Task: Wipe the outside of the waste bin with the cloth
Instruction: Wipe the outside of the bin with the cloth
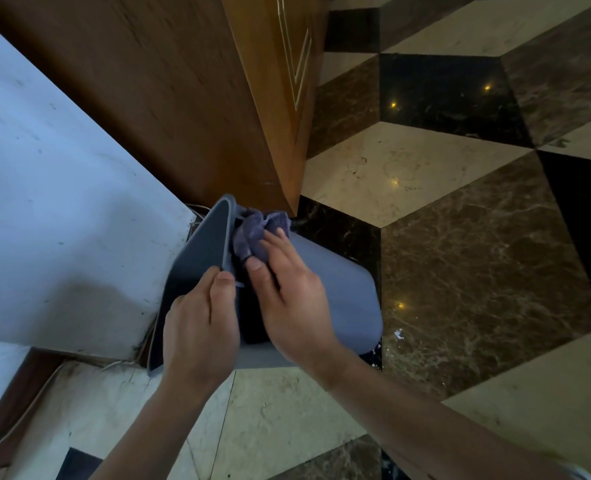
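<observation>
A grey-blue plastic waste bin (342, 292) stands on the floor by the wall corner, its flap lid (197, 258) raised on edge to the left. My left hand (200, 327) pinches the lid's upper edge between thumb and fingers. My right hand (287, 292) presses a crumpled purple cloth (252, 233) against the bin's top near the hinge, at the far end of the dark opening. The bin's lower body is hidden under my hands and its top.
A white scuffed wall (62, 202) runs along the left. A wooden door frame (270, 98) stands just behind the bin. The polished marble floor (477, 254) with cube pattern spreads to the right. A thin cable (121, 363) lies along the wall base.
</observation>
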A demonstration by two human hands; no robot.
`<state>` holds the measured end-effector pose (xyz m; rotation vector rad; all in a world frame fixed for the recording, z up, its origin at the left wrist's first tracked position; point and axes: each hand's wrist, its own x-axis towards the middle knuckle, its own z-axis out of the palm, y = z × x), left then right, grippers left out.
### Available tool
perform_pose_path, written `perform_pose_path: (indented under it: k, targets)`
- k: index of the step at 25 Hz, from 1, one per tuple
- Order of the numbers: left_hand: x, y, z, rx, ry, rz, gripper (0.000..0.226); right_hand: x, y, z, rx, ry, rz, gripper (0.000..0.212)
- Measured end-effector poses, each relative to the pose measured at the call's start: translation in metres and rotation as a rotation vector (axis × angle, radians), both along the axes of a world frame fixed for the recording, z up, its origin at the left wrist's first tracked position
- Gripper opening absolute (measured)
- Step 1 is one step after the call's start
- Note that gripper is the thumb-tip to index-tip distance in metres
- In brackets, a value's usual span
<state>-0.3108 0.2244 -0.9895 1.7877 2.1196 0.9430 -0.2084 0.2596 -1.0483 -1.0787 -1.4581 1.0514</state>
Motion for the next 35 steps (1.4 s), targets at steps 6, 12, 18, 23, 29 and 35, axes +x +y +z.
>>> perform_pose_path:
  k: [6, 12, 18, 23, 29, 35]
  targets:
    - [-0.01, -0.009, -0.002, -0.007, -0.001, -0.011, 0.035, 0.004, -0.006, -0.024, 0.142, -0.179, -0.028, 0.045]
    - [-0.037, -0.008, 0.001, -0.05, -0.109, 0.131, 0.047, 0.03, 0.01, -0.079, -0.111, -0.229, -0.098, 0.043]
    - [-0.031, -0.007, 0.006, 0.01, -0.029, 0.133, 0.04, 0.061, 0.025, -0.122, -0.249, -0.141, -0.26, 0.021]
    - [-0.018, -0.004, 0.007, 0.004, -0.085, 0.104, 0.033, 0.077, 0.045, -0.136, -0.68, 0.117, -0.275, 0.021]
    - [-0.015, -0.007, 0.009, 0.011, 0.011, 0.128, 0.032, 0.076, 0.068, -0.119, -0.531, -0.176, -0.257, 0.023]
    - [-0.019, -0.005, 0.001, 0.005, 0.056, 0.132, 0.034, 0.042, 0.029, -0.068, -0.099, -0.168, -0.127, 0.015]
